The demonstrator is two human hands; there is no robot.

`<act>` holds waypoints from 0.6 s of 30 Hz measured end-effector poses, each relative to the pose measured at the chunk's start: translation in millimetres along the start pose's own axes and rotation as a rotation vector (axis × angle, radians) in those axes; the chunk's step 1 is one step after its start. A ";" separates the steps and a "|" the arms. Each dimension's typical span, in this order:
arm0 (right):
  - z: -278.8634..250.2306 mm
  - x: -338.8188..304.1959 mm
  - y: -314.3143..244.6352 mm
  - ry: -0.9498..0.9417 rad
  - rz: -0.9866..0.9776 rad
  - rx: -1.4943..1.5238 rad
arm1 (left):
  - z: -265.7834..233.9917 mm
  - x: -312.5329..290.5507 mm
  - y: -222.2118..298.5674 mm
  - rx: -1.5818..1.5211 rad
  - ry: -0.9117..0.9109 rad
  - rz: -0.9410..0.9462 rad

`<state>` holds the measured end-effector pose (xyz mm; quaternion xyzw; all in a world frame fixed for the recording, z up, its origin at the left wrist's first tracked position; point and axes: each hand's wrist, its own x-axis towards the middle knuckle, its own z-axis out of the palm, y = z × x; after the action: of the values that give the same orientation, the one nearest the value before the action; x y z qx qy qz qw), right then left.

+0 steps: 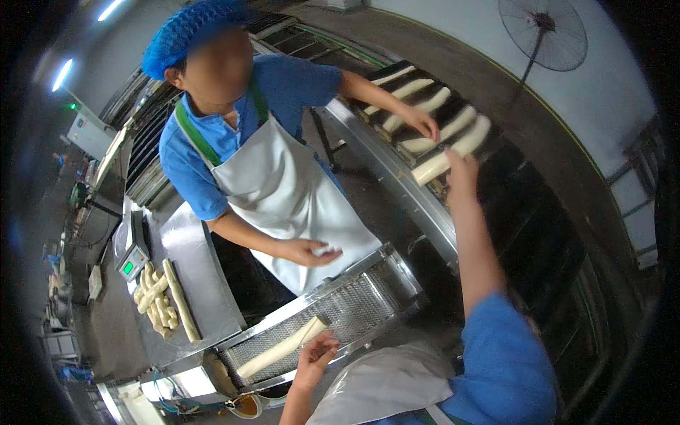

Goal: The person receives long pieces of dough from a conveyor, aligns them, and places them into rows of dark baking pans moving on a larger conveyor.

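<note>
On the black slotted racks point(524, 198) at the right, a long pale dough log point(471, 138) lies slantwise, its far end blurred. My right hand point(462, 173) reaches over to it with the arm stretched out, fingers closed on its side. Beside it are several similar dough logs point(418, 110) in a row. Lower down, another dough log point(280, 348) rests on a metal mesh conveyor point(361, 304). Close to that log's right end is my left hand point(316, 358), its fingers loosely bent and apart; whether they touch the dough is unclear.
Across the conveyor stands a co-worker point(276, 170) in a white apron, one hand point(423, 122) over the racked dough, the other point(312, 252) above the conveyor. A steel table point(212, 283) at left bears piled dough pieces point(154, 301) and a scale point(131, 248). A fan point(544, 25) stands behind.
</note>
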<state>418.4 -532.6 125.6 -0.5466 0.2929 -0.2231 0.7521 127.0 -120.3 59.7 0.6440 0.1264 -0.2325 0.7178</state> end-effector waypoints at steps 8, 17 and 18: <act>-39.1 -151.2 149.4 -0.509 0.362 -0.202 | 1.1 -14.3 -19.8 -0.046 0.089 -0.131; -96.5 -244.2 202.3 -0.619 0.663 -0.347 | -6.5 -11.0 -19.5 -0.022 0.103 -0.208; -99.0 -247.3 205.7 -0.619 0.652 -0.348 | -8.9 -10.3 -22.4 -0.024 0.098 -0.199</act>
<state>173.7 -376.5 -44.7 -0.5846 0.2443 0.2499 0.7322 108.1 -111.2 44.0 0.6302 0.2276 -0.2691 0.6918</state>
